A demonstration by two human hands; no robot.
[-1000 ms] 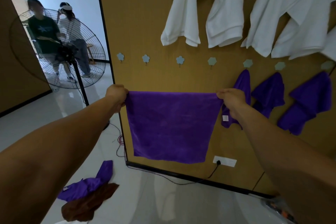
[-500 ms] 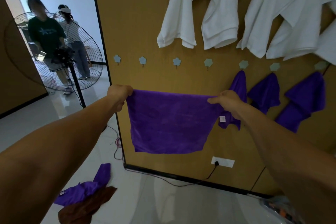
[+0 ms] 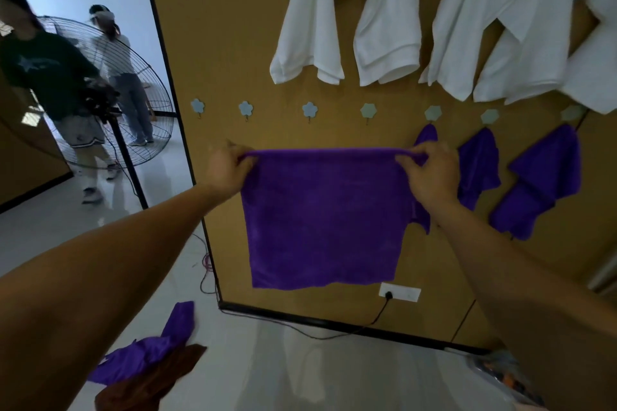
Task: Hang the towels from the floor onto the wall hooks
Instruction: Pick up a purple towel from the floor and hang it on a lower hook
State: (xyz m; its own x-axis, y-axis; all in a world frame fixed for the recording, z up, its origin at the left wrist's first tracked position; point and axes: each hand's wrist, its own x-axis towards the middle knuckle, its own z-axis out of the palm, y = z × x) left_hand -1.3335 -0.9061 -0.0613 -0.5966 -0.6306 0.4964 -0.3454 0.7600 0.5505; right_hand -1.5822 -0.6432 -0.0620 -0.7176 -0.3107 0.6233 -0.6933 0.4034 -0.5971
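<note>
- While my left grip pinches the top left corner of the purple towel, fingers curled round its hem, my right grip clamps the top right corner the same way.
- The towel hangs spread flat between them, in front of the brown wall and below the row of flower hooks.
- The four hooks above the towel and to its left are bare.
- Just behind my right grip a hung towel drops from its hook; two more hang from the hooks further right.
- White shirts hang higher up the wall.
- On the floor, lower left, a crumpled purple cloth lies touching a brown cloth.
- A socket with a black cord sits just under the towel's lower right corner.
- A standing fan and two people are beyond the wall's left edge.
</note>
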